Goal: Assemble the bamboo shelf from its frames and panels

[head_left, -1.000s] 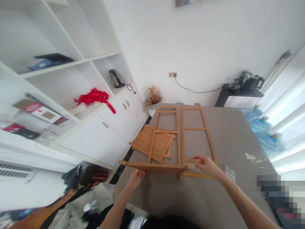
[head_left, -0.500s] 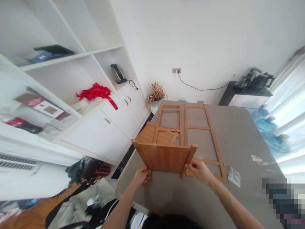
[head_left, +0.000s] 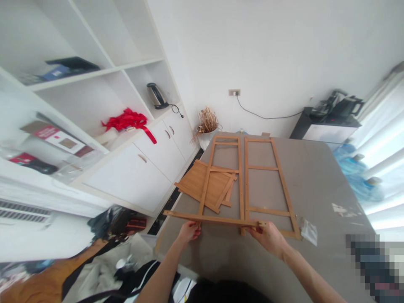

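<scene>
A wooden panel (head_left: 217,220) stands nearly edge-on to me above the near part of the table, so its broad face is hidden. My left hand (head_left: 189,232) is closed around its lower left part. At the right end, my right hand (head_left: 268,236) grips the panel with the fingers partly behind it. Beyond it lies a ladder-like wooden frame (head_left: 240,185), partly over a stack of flat wooden panels (head_left: 191,182). A second wooden frame (head_left: 285,189) lies to its right, and a small clear plastic bag (head_left: 308,232) sits by its near corner.
The grey table (head_left: 315,181) extends toward the wall. White shelves (head_left: 120,67) on the left hold a kettle (head_left: 156,96) and red ribbon (head_left: 128,120). Large water bottles (head_left: 356,168) stand by the curtain. Clothes and bags are heaped at the lower left.
The wooden panel has tipped from showing its broad face to nearly edge-on, uncovering the stacked panels behind. My right hand has turned with it; my left hand has hardly moved.
</scene>
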A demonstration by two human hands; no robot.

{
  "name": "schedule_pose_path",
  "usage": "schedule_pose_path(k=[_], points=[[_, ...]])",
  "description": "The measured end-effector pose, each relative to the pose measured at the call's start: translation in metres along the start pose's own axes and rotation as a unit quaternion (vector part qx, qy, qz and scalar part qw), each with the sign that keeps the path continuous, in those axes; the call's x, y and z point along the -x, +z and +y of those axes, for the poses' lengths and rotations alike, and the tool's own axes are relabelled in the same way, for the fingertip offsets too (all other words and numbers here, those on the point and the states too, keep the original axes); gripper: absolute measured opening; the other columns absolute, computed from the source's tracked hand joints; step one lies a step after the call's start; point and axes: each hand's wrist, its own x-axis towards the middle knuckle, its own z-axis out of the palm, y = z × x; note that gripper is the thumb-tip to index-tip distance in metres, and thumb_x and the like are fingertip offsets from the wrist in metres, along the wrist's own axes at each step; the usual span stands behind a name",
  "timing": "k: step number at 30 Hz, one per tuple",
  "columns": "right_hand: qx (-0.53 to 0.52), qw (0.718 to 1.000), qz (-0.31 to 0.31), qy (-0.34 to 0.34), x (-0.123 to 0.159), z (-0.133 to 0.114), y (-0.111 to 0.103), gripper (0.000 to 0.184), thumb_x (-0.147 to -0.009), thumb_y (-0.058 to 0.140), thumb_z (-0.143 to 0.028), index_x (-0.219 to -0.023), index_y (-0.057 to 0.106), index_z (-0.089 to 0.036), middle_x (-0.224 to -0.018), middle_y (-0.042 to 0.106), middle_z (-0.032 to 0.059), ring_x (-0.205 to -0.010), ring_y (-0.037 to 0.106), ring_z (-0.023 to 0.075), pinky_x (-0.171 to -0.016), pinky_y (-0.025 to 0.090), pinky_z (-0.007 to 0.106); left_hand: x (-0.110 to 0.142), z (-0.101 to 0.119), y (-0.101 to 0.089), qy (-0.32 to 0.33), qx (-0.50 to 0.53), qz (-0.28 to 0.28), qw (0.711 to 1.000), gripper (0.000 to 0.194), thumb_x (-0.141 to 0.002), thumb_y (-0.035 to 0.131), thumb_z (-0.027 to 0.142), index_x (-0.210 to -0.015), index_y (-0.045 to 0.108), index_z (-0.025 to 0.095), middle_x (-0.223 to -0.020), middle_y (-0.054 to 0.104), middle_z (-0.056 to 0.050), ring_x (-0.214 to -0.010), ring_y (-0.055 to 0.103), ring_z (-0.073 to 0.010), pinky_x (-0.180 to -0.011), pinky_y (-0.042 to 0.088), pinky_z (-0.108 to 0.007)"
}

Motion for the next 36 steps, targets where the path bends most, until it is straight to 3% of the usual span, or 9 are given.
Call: schedule_pose_path(k=[5,8,11,14,19,21,25,30,36], points=[[-0.009,0.998,0.036,0.054,-0.003,0.003,0.004,0.025,-0.076,0.054,-0.038,-0.063,0.061,-0.018,-0.051,0.047,-0.0025,-0.051,0.040,0.0111,-0.051,0.026,0.025,0.013,0.008,0.000,0.020,0.061,-0.030,0.997,0.014,-0.070,0.068,0.019,-0.075,0.056,0.014,-0.069,0.065,-0.005,-0.058,0.063,-0.0143,-0.065,0.053,-0.031],[-0.132,0.983,0.084,0.096,-0.006,0.011,0.010,0.027,-0.068,0.064,-0.038,-0.054,0.054,-0.018,-0.047,0.041,-0.0047,-0.049,0.033,0.0096,-0.049,0.021,0.025,0.023,0.016,-0.001,0.054,0.092,-0.028,0.994,0.011,-0.072,0.066,0.018,-0.073,0.056,0.015,-0.064,0.061,-0.001,-0.055,0.060,-0.0117,-0.068,0.053,-0.031],[-0.285,0.938,0.130,0.149,-0.003,0.021,0.018,0.033,-0.061,0.070,-0.037,-0.047,0.047,-0.018,-0.046,0.035,-0.0062,-0.048,0.028,0.0081,-0.047,0.018,0.026,0.031,0.026,-0.002,0.105,0.113,0.001,0.988,0.009,-0.073,0.064,0.021,-0.078,0.058,0.016,-0.065,0.059,0.000,-0.057,0.060,-0.0110,-0.070,0.053,-0.029],[-0.353,0.907,0.149,0.176,0.003,0.029,0.028,0.035,-0.062,0.069,-0.042,-0.051,0.046,-0.019,-0.047,0.035,-0.0065,-0.047,0.028,0.0077,-0.046,0.018,0.025,0.039,0.042,-0.002,0.169,0.113,0.035,0.978,0.016,-0.074,0.062,0.027,-0.086,0.061,0.016,-0.068,0.060,0.001,-0.061,0.059,-0.0112,-0.070,0.052,-0.027],[-0.488,0.831,0.161,0.215,0.010,0.032,0.046,0.041,-0.064,0.068,-0.046,-0.056,0.034,-0.023,-0.043,0.024,-0.0111,-0.039,0.020,0.0052,-0.040,0.013,0.024,0.068,0.089,0.001,0.272,0.054,0.078,0.958,0.034,-0.070,0.067,0.038,-0.096,0.068,0.016,-0.070,0.065,0.001,-0.069,0.061,-0.0154,-0.074,0.048,-0.028],[-0.553,0.791,0.156,0.212,0.008,0.031,0.052,0.040,-0.063,0.069,-0.043,-0.059,0.035,-0.023,-0.044,0.023,-0.0124,-0.038,0.017,0.0044,-0.038,0.012,0.023,0.089,0.111,0.007,0.355,-0.064,0.111,0.926,0.037,-0.075,0.061,0.043,-0.098,0.069,0.016,-0.075,0.068,-0.002,-0.072,0.062,-0.0184,-0.073,0.047,-0.031],[-0.667,0.703,0.148,0.198,-0.001,0.027,0.059,0.037,-0.065,0.065,-0.033,-0.061,0.030,-0.023,-0.046,0.018,-0.0137,-0.037,0.013,0.0036,-0.036,0.010,0.021,0.133,0.149,0.030,0.473,-0.148,0.144,0.857,0.032,-0.078,0.057,0.040,-0.095,0.070,0.015,-0.086,0.070,-0.006,-0.077,0.064,-0.0192,-0.074,0.048,-0.030],[-0.763,0.604,0.129,0.192,-0.012,0.019,0.069,0.035,-0.071,0.054,-0.022,-0.061,0.020,-0.023,-0.046,0.016,-0.0131,-0.036,0.012,0.0033,-0.035,0.010,0.019,0.168,0.178,0.069,0.579,-0.184,0.150,0.780,0.020,-0.081,0.056,0.031,-0.090,0.067,0.017,-0.080,0.068,-0.003,-0.072,0.061,-0.0155,-0.072,0.047,-0.028],[-0.828,0.520,0.075,0.197,-0.020,0.002,0.083,0.029,-0.077,0.044,-0.024,-0.062,0.020,-0.023,-0.047,0.013,-0.0127,-0.036,0.011,0.0038,-0.035,0.011,0.018,0.198,0.201,0.116,0.667,-0.198,0.121,0.708,0.013,-0.081,0.056,0.025,-0.087,0.064,0.017,-0.073,0.060,-0.001,-0.067,0.055,-0.0126,-0.068,0.045,-0.025]])
